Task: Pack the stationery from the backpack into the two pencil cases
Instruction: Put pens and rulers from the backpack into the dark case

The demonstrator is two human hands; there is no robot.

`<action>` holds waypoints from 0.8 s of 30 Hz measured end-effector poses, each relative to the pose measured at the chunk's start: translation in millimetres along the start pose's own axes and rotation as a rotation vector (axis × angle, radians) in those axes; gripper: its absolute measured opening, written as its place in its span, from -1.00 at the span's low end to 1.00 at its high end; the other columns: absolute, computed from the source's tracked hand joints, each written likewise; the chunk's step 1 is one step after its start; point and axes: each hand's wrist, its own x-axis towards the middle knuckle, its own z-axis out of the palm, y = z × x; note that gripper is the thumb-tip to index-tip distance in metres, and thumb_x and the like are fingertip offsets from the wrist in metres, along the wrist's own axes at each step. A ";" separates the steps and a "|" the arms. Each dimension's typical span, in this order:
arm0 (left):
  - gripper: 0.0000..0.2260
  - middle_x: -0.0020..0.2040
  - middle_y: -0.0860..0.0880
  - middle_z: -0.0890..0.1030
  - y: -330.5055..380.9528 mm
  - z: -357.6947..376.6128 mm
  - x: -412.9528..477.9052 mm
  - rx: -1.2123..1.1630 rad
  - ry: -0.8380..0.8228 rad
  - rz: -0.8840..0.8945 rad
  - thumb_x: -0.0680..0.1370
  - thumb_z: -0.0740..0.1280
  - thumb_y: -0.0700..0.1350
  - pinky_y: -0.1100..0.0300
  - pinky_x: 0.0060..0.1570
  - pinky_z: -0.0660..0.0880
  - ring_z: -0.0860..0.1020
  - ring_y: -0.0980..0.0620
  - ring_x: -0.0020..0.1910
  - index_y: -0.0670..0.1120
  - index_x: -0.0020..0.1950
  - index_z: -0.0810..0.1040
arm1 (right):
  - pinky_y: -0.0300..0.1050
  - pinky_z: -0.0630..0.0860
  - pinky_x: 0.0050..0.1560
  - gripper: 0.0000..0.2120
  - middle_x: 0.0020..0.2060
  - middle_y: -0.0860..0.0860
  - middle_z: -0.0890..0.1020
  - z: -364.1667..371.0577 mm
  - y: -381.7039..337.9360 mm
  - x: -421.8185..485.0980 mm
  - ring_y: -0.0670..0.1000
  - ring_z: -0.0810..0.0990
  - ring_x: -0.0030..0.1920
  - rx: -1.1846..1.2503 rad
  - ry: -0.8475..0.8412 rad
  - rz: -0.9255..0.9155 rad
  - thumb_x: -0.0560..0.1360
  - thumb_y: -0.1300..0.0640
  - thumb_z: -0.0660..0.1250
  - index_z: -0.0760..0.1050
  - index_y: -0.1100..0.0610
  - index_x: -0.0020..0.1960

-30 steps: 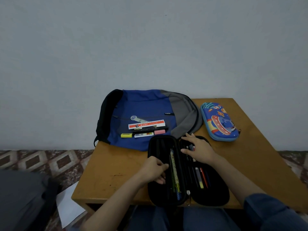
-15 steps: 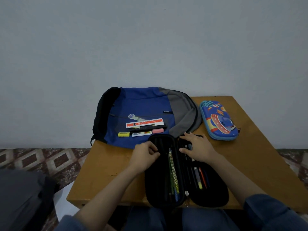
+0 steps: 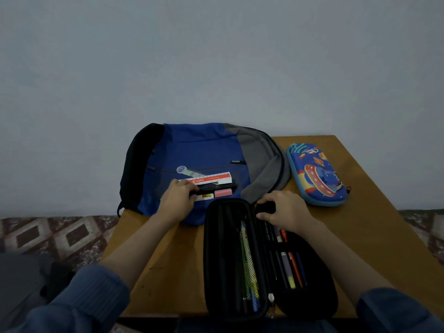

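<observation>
Moved: left hand (image 3: 176, 200) is now reaching onto blue-and-grey fabric backpack (image 3: 204, 145).
Grip: it's pinching slim black plastic pen (image 3: 216, 187) endwise; probably light, stiff, slick.
Right hand (image 3: 286, 210): it's clutching open black fabric pencil case (image 3: 209, 236) at its rim.

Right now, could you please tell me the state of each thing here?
black pencil case, open flat, pens inside.
blue pencil case, closed.
backpack, lying flat, stationery on top.
left hand, grips the black pen on the backpack.
right hand, holds the black pencil case's far end.
</observation>
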 end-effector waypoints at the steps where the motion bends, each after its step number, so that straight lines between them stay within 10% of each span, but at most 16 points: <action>1: -0.73 0.26 -0.05 0.50 -0.3 1.5 2.9 0.003 -0.004 0.005 0.58 0.23 -0.14 0.07 0.14 0.40 0.35 -0.05 0.24 -0.07 0.27 0.51 | -0.13 0.46 0.10 -0.62 0.14 -0.07 0.59 0.9 0.9 -0.3 -0.05 0.53 0.16 0.008 0.006 0.000 0.43 -0.13 0.37 0.54 -0.02 0.19; 24: -0.77 0.11 -0.04 0.60 1.1 3.0 24.9 0.166 -0.018 0.203 0.58 0.21 -0.09 0.12 0.04 0.38 0.49 -0.02 0.12 -0.03 0.13 0.62 | -0.13 0.46 0.07 -0.61 0.13 -0.07 0.59 5.1 1.1 -2.5 -0.05 0.53 0.14 0.058 0.036 0.012 0.42 -0.14 0.38 0.54 -0.01 0.20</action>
